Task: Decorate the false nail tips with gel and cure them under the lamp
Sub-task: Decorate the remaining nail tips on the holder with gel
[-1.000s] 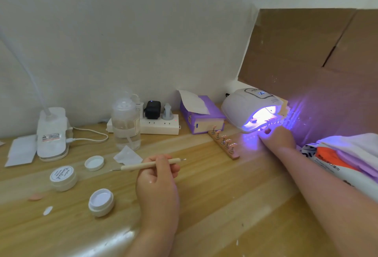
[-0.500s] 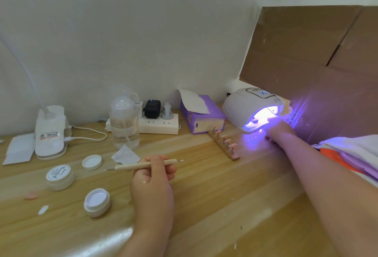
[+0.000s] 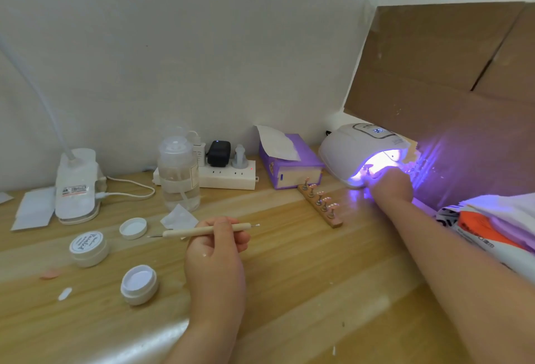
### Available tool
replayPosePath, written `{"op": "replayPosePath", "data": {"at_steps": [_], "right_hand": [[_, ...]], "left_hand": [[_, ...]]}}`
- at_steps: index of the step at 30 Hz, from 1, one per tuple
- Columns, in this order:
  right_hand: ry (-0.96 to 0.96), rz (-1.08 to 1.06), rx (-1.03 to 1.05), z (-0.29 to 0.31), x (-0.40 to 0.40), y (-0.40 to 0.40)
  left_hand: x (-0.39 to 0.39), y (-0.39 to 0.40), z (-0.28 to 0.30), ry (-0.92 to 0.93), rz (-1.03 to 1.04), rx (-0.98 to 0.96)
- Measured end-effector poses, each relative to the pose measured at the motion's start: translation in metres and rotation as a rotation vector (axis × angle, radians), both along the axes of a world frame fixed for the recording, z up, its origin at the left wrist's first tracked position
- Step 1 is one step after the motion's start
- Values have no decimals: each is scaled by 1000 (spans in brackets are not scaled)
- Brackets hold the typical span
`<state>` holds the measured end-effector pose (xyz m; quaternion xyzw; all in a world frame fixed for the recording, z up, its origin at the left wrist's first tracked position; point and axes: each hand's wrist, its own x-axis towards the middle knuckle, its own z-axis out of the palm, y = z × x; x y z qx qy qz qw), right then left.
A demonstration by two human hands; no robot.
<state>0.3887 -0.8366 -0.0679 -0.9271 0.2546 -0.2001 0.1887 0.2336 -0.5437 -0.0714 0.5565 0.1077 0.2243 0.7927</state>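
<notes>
A: Reaching into the lit mouth of the UV nail lamp (image 3: pixel 365 151) at the right of the frame, the right hand (image 3: pixel 391 184) sits at the opening, its fingers lost in the violet glare. I cannot tell whether they pinch anything; something small on a stand shows just inside, beside the fingertips, too washed out to name.

B: And the rest of the false nail tips?

A: Five of them stand on pegs along a wooden holder strip (image 3: pixel 320 203), on the surface just left of that wrist. Its long axis runs from the tissue box (image 3: pixel 290 161) corner down toward the lower right, roughly in line with the forearm.

B: So which hand is nearer?

A: The right, plainly: the strip lies just beside it, toward frame centre. The left hand (image 3: pixel 215 256) is well apart, lower centre, its fingers curled round a wooden dotting tool (image 3: pixel 206 230) held level, one metal tip pointing right, the other left.

B: Gel?

A: An open jar (image 3: pixel 139 284) sits left of the left hand, a lidded one (image 3: pixel 89 248) and a loose lid (image 3: pixel 133 228) further left. My guess is the next tip comes off the strip by a short pull back and to the left of the right hand.
</notes>
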Motion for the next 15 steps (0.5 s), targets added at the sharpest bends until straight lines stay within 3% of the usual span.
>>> {"op": "replayPosePath", "data": {"at_steps": [6, 15], "right_hand": [[58, 77, -163, -2, -46, 4], [88, -17, -68, 0, -48, 13]], "left_hand": [[-4, 1, 1, 10, -26, 39], [-7, 6, 2, 23, -32, 57]]}}
